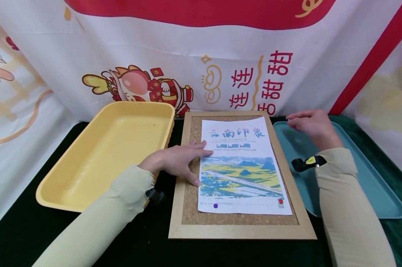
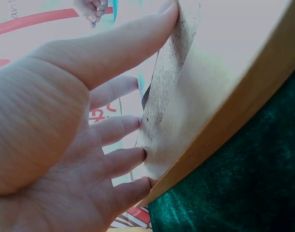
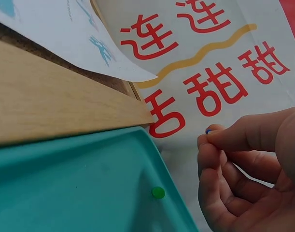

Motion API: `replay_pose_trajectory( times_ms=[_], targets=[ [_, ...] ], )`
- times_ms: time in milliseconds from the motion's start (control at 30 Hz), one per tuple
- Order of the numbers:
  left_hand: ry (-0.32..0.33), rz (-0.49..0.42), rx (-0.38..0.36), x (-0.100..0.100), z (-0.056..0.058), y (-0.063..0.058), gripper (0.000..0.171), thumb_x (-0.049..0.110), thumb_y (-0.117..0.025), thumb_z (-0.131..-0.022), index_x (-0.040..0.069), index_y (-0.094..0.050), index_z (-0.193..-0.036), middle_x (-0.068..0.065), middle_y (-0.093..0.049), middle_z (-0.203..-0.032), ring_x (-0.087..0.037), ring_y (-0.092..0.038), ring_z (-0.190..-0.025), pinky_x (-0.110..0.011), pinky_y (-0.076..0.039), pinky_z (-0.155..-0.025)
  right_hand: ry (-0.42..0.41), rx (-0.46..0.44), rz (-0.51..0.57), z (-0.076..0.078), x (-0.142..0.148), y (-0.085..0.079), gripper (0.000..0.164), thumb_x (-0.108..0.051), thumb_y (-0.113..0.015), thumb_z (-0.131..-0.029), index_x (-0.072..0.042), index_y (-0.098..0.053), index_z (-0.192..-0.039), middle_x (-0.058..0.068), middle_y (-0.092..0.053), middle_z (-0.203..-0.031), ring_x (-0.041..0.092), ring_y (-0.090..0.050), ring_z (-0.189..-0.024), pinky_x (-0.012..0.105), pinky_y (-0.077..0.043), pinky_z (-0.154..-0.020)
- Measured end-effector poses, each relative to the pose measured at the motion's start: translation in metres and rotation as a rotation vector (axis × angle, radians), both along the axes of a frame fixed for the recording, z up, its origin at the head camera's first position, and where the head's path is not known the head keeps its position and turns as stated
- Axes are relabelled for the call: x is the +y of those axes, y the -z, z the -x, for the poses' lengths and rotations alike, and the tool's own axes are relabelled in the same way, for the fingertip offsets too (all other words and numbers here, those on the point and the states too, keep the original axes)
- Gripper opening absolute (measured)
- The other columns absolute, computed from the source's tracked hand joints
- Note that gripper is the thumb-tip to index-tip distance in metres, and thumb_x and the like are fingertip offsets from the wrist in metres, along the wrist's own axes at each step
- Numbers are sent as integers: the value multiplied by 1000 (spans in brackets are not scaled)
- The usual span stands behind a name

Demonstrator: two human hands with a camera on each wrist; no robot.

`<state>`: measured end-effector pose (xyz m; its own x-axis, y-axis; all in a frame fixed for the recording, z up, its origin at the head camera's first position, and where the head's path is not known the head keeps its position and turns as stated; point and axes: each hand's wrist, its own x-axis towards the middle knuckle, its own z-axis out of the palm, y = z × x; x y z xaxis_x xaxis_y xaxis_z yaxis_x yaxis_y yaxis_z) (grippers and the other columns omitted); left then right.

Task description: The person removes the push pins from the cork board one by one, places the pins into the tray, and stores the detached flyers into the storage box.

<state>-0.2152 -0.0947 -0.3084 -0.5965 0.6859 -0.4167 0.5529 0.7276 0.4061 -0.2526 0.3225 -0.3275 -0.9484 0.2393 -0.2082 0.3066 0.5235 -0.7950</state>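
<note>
The rectangular cork board (image 1: pixel 241 231), framed in smooth wood, stretches lengthwise away from the person beside a teal tray (image 1: pixel 364 185). On it, the thin paper sheet (image 1: pixel 244 174) has its far right corner (slightly curled) just left of the nearer right hand (image 1: pixel 312 126), which pinches a tiny blue pin (image 3: pixel 208 131); the left hand (image 1: pixel 179 160) spreads across its left edge.

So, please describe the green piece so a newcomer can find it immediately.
Right of the framed cork board is a teal tray. Inside, near its far end, lies the small round green piece. Its colour distinguishes it from the blue piece pinched in the right hand.
</note>
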Motion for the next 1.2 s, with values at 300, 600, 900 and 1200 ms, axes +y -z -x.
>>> replay_pose_trajectory(
  times_ms=[300,600,900,1200],
  targets=[
    [-25,12,4,-8,-4,-2,96,41,-84,-92,24,-30,-170,-6,-3,-181,-33,-1,-169,-59,-14,-134,0,-53,15,4,-2,9,53,-34,-65,-107,-9,-58,-153,21,-55,-153,34,-51,-134,46,-52,-106],
    [-14,-10,-4,-4,-2,0,95,41,-83,-92,24,-30,-170,-5,-3,-181,-32,0,-169,-59,-13,-134,73,-117,11,1,15,15,51,-29,-59,-110,-6,-55,-155,23,-56,-154,34,-58,-132,43,-52,-108],
    [2,-15,-4,2,1,2,96,41,-83,-93,24,-29,-170,-5,-1,-181,-32,3,-168,-57,-11,-135,112,-175,-42,1,35,25,53,-34,-56,-111,-9,-53,-157,24,-52,-158,38,-52,-134,53,-50,-108],
    [-2,2,5,-1,-1,-1,96,41,-83,-93,25,-28,-170,-4,0,-181,-31,2,-169,-57,-13,-135,101,-193,-31,3,34,29,54,-38,-58,-109,-11,-55,-156,21,-52,-157,37,-49,-132,45,-49,-100]
  ],
)
